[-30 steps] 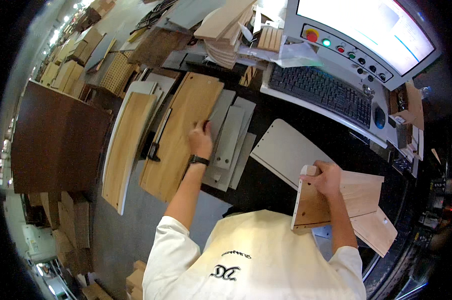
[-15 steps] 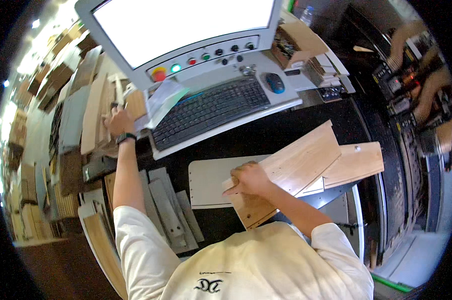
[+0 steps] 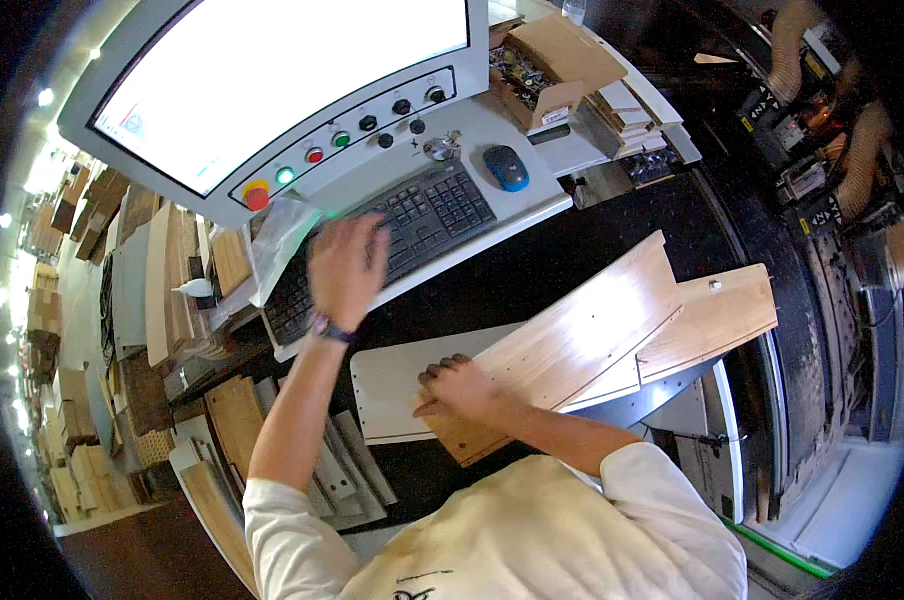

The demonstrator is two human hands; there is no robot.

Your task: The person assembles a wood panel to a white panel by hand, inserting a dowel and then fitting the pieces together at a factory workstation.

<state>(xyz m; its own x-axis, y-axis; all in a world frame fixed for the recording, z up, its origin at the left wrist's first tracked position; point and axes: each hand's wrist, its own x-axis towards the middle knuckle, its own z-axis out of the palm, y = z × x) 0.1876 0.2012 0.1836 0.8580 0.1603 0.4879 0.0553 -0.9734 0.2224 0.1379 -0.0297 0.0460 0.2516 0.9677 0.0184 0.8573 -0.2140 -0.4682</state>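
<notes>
While the left hand (image 3: 347, 268), blurred, hangs over the keyboard (image 3: 427, 217) with its fingers loosely parted and nothing visibly held, contact with the keys cannot be determined. Nearer the body, a white panel (image 3: 387, 388) lies just left of the right hand (image 3: 459, 390), which is closed about the left end of a wooden panel (image 3: 587, 320) extending rightward from it.

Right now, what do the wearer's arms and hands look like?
Left hand: no glove, dark band at the wrist. Right hand: no glove, no band visible. Short off-white sleeves leave both forearms bare.
</notes>
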